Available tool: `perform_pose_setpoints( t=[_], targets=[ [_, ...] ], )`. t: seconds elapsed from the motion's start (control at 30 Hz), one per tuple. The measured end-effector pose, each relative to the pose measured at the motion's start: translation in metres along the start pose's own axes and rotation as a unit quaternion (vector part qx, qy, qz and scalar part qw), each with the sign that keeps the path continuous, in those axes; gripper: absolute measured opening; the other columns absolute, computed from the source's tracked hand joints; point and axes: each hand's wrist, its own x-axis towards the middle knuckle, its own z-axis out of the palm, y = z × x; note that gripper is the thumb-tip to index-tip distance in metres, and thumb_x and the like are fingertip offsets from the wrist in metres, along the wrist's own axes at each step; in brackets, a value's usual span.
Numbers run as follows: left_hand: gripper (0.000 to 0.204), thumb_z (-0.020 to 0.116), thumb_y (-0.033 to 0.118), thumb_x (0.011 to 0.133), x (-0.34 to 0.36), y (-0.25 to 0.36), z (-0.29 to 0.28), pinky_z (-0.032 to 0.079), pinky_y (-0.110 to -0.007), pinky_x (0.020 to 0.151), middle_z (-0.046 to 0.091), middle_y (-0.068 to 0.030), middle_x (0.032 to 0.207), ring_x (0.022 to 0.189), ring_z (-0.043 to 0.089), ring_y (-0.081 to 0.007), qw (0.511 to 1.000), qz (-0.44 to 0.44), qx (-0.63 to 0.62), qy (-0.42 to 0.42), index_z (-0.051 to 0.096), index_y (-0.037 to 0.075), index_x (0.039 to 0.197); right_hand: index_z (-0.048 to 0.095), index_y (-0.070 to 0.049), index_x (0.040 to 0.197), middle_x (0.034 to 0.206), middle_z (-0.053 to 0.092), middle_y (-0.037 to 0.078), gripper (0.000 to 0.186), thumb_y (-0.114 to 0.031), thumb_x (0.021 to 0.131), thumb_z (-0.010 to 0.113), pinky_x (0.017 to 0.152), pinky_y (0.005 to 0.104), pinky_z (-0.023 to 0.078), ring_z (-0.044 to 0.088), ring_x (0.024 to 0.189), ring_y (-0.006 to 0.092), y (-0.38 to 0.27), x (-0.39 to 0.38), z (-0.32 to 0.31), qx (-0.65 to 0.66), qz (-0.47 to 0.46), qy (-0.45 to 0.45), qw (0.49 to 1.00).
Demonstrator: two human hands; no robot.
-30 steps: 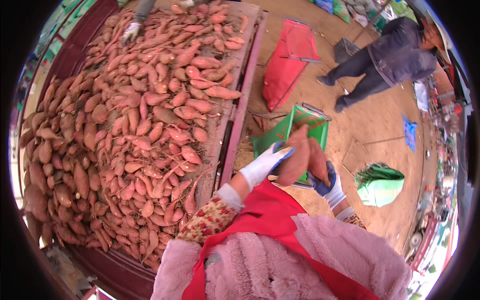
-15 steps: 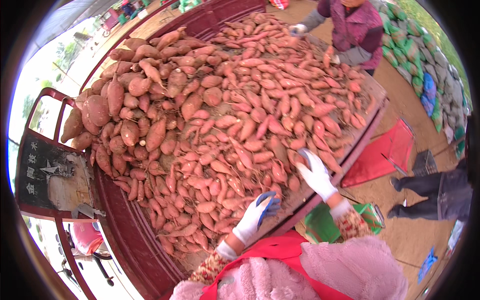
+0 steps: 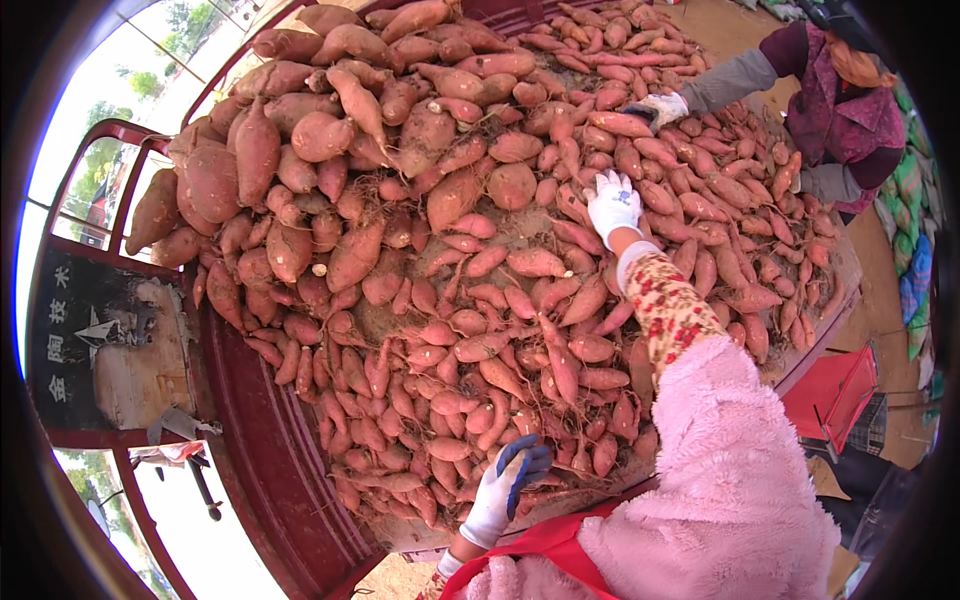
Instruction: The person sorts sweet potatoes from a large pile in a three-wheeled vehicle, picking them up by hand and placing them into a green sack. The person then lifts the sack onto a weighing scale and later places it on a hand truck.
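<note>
My right hand (image 3: 614,207), in a white glove, reaches across to the middle of the sweet potato pile, fingers spread and slightly bent over the tubers (image 3: 575,200); whether it grips one is unclear. My left hand (image 3: 508,485), in a white glove with blue palm, hovers over smaller sweet potatoes (image 3: 455,450) near the bed's lower edge, fingers apart and loosely curved, holding nothing visible. Larger, rounder tubers (image 3: 320,135) are heaped at the upper left; smaller, slimmer ones spread over the rest of the cart bed (image 3: 260,450).
A co-worker (image 3: 835,120) in a purple vest reaches a gloved hand (image 3: 660,108) into the pile from the upper right. A dark board (image 3: 70,340) on a railing bounds the left. A red bag frame (image 3: 830,390), another person's dark-clad legs (image 3: 860,500) and stacked sacks (image 3: 915,280) are at right.
My view has swung onto the cart. The two sweet potatoes held a second ago are no longer in my hands. My right hand has moved farther into the pile, upward in view.
</note>
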Motion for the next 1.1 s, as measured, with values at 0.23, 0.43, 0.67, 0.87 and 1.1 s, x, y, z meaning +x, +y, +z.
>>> perform_pose_setpoints(
  t=[0.23, 0.43, 0.67, 0.87, 1.1],
  targets=[
    [0.061, 0.058, 0.039, 0.098, 0.063, 0.018, 0.028, 0.049, -0.045, 0.099, 0.056, -0.0202, 0.129, 0.115, 0.06, -0.0322, 0.995, 0.015, -0.072, -0.065, 0.04, 0.0, 0.142, 0.07, -0.003, 0.108, 0.118, 0.068, 0.015, 0.02, -0.006, 0.09, 0.062, 0.098, 0.0341, 0.048, 0.064, 0.113, 0.0294, 0.035, -0.087, -0.077, 0.433, -0.087, 0.093, 0.892],
    [0.073, 0.054, 0.07, 0.087, 0.101, 0.039, 0.037, 0.048, -0.06, 0.096, 0.058, -0.0106, 0.129, 0.114, 0.058, -0.0351, 0.911, 0.03, -0.399, -0.096, 0.046, 0.021, 0.14, 0.055, -0.007, 0.135, 0.138, 0.054, 0.016, 0.058, -0.042, 0.09, 0.065, 0.112, 0.044, 0.037, 0.047, 0.133, 0.0341, 0.007, -0.178, -0.149, 0.352, -0.485, -0.228, 0.768],
    [0.075, 0.049, 0.071, 0.089, 0.053, 0.045, -0.006, 0.055, -0.052, 0.083, 0.063, -0.0142, 0.121, 0.104, 0.063, -0.0362, 0.919, 0.06, -0.386, -0.046, 0.048, 0.015, 0.14, 0.049, 0.004, 0.124, 0.117, 0.06, 0.023, 0.071, -0.048, 0.081, 0.07, 0.091, 0.0501, 0.049, 0.06, 0.11, 0.0371, -0.033, -0.029, -0.021, 0.053, -0.016, -0.065, 0.996],
    [0.084, 0.054, 0.069, 0.087, 0.047, 0.043, -0.016, 0.047, -0.059, 0.096, 0.058, -0.0174, 0.127, 0.112, 0.058, -0.0408, 0.904, 0.047, -0.404, -0.129, 0.042, 0.007, 0.142, 0.053, -0.003, 0.127, 0.127, 0.058, 0.026, 0.076, -0.051, 0.072, 0.073, 0.097, 0.0449, 0.048, 0.058, 0.117, 0.0394, -0.017, -0.017, -0.02, 0.156, 0.05, -0.22, 0.962],
    [0.08, 0.064, 0.06, 0.081, 0.079, 0.034, 0.013, 0.02, -0.058, 0.12, 0.037, -0.019, 0.152, 0.142, 0.031, -0.042, 0.896, 0.111, -0.375, -0.209, 0.047, 0.006, 0.137, 0.052, -0.001, 0.131, 0.116, 0.062, 0.023, 0.081, -0.053, 0.073, 0.073, 0.093, 0.0467, 0.048, 0.061, 0.103, 0.0403, -0.016, -0.169, -0.127, 0.16, -0.113, -0.086, 0.977]
  ],
)
